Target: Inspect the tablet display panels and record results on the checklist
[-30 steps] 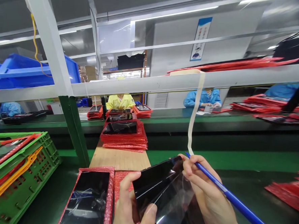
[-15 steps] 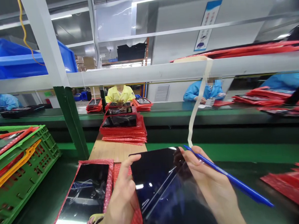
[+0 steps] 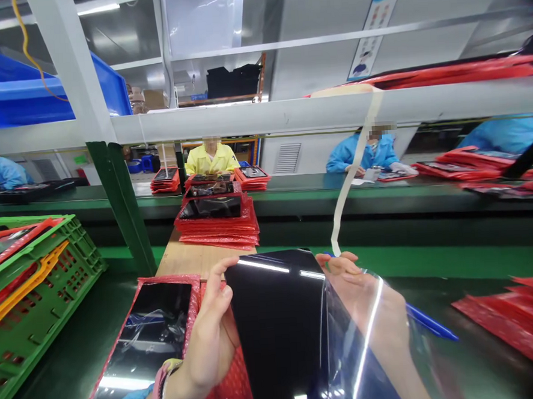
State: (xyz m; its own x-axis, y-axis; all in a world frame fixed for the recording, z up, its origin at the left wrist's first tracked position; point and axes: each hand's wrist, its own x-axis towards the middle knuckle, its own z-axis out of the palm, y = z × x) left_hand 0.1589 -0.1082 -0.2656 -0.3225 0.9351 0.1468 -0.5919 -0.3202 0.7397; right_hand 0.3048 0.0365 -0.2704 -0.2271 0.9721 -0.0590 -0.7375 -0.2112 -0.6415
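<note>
Dark panel [image 3: 279,337] | left hand [image 3: 211,335] angled up, gripping edge | right hand [image 3: 367,295] curled, gripping film [image 3: 347,345]

A strip of bare dark work surface [image 3: 89,331] ran between the green crate [image 3: 72,277] at left and a red sleeve [image 3: 192,306] with a screen on it, widening toward the wearer; a green post [image 3: 120,202] stood at its far end. Ahead, a stack of sleeves [image 3: 219,235] on a wooden board [image 3: 184,262] blocked the middle, and a white rail [image 3: 225,119] crossed overhead. Passage under the rail lay between stack and hanging cream strap [image 3: 352,170]. The left hand [image 3: 211,329], dark panel [image 3: 278,325], right hand [image 3: 372,307] and loose clear film [image 3: 370,349] crowded the near centre. Rightward, a blue pen [image 3: 432,322] poked into the gap before more red sleeves [image 3: 517,319].
</note>
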